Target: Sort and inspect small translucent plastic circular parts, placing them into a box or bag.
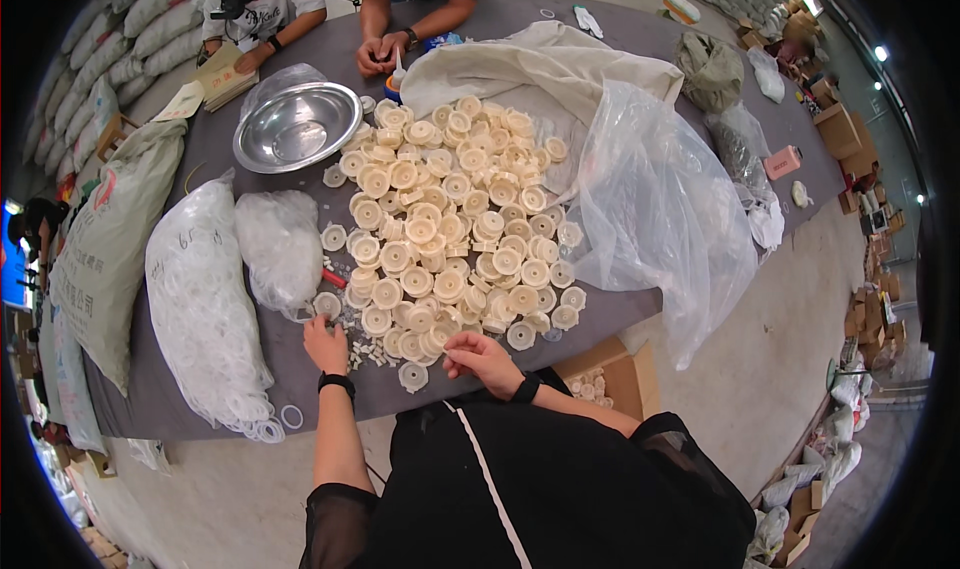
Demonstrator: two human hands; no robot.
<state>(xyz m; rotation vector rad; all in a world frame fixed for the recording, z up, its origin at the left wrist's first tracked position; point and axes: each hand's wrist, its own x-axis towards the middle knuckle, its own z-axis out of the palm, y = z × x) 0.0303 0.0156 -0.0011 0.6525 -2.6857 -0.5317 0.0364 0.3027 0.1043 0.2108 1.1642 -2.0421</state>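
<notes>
A big heap of cream round plastic caps [430,219] with raised centres covers the middle of the table. My left hand [325,347] is at the heap's near left edge, beside small cream pegs [372,353] and tiny clear pieces. Its fingers are drawn together; whatever they hold is too small to name. At the near edge of the heap, my right hand [484,361] has thumb and fingers pinched together, and I cannot make out what is in them. A single cap [412,376] lies just left of it. Near my left hand lies a red stick-like piece [333,278].
Left of the heap are a bag of white rings [205,309], a smaller clear bag [278,249] and a steel basin [298,127]. Clear plastic sheeting [660,209] drapes over the right edge. A cardboard box [628,379] stands below. Two people work across the table [400,409].
</notes>
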